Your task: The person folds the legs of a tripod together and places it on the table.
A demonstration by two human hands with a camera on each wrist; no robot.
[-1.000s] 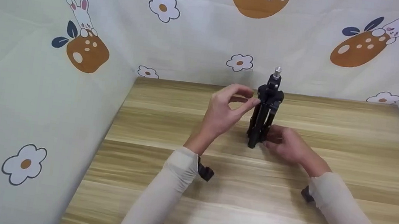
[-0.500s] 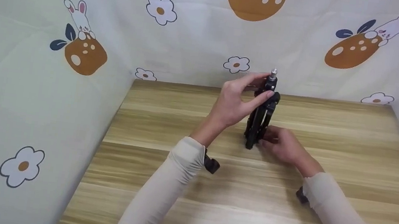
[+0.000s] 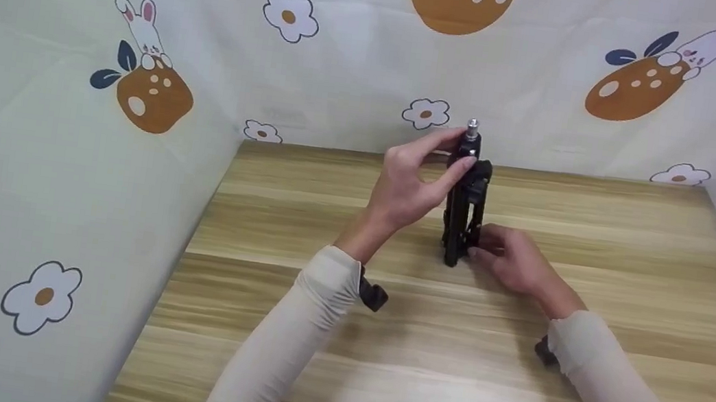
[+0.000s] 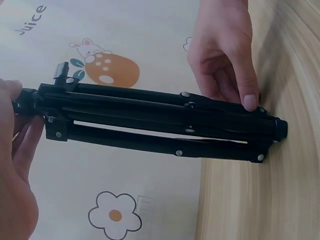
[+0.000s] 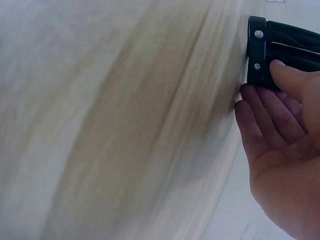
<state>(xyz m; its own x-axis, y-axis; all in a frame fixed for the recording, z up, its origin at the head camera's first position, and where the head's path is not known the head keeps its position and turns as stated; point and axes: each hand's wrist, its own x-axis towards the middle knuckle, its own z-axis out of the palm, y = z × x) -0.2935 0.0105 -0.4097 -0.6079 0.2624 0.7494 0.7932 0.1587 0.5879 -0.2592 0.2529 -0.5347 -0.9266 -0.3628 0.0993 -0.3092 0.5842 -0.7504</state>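
Observation:
A folded black tripod stand (image 3: 457, 217) with a silver screw tip stands nearly upright on the wooden table (image 3: 300, 221). Near its top, just below the screw tip, my left hand (image 3: 405, 186) pinches it between thumb and fingers. Down at the foot, my right hand (image 3: 516, 260) holds a leg end. In the right wrist view the thumb lies on the black leg (image 5: 287, 42), with the fingers curling in beneath it. The left wrist view shows the legs (image 4: 150, 110) folded together, with the right hand's thumb (image 4: 248, 97) against the lower end.
Behind the table hangs a pale cloth (image 3: 349, 54) printed with flowers, oranges and rabbits. It also covers the left side (image 3: 7, 182) and the right. A dark wrist mount (image 3: 373, 295) sticks out under the left sleeve, another (image 3: 545, 352) under the right.
My left hand has risen from beside the stand's upper part to pinch its top. The stand's top has swung left and the stand has turned a little. The right hand stays at the foot.

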